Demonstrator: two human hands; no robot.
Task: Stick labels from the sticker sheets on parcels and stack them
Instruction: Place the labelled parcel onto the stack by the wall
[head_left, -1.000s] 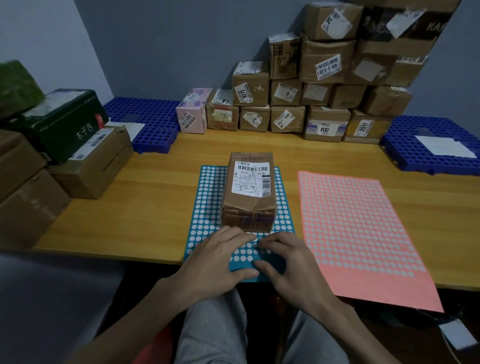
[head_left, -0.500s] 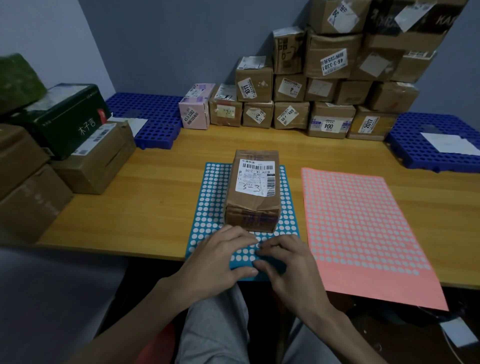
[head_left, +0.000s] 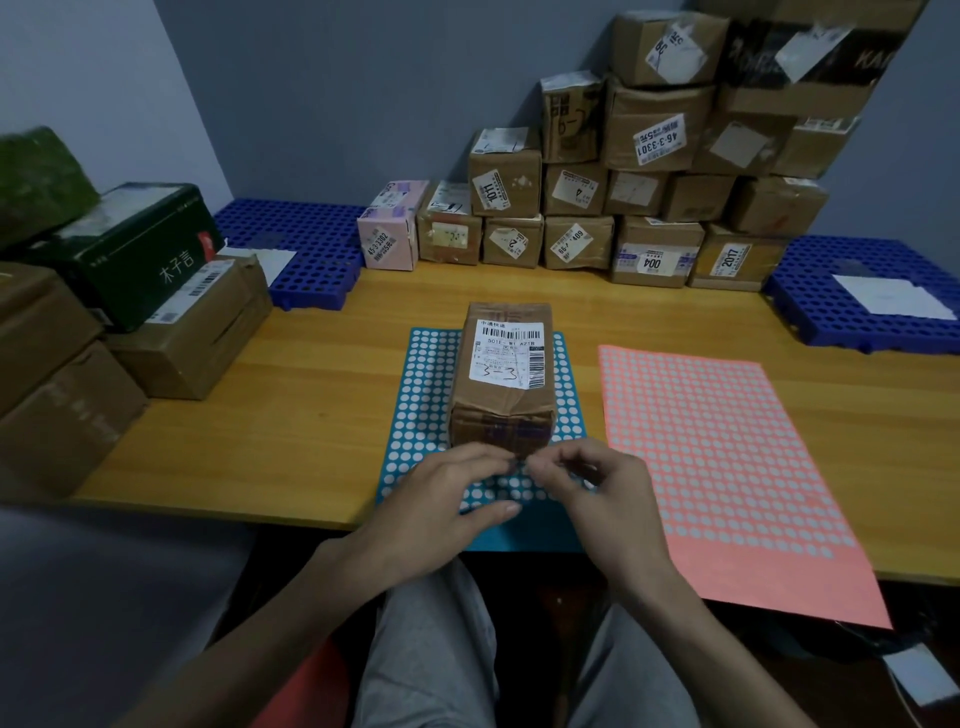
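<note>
Left hand (head_left: 441, 506) and right hand (head_left: 597, 493) fingertips pinched together above blue sheet (head_left: 421, 395) near edge

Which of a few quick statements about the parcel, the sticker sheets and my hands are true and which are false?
1. The brown parcel sits on the blue sticker sheet. True.
2. The pink sticker sheet lies left of the blue one. False: it lies to the right.
3. The left hand and the right hand meet fingertip to fingertip at the parcel's near end. True.
4. The parcel's white label is blank. False: it shows a barcode and a handwritten 3-3.
</note>
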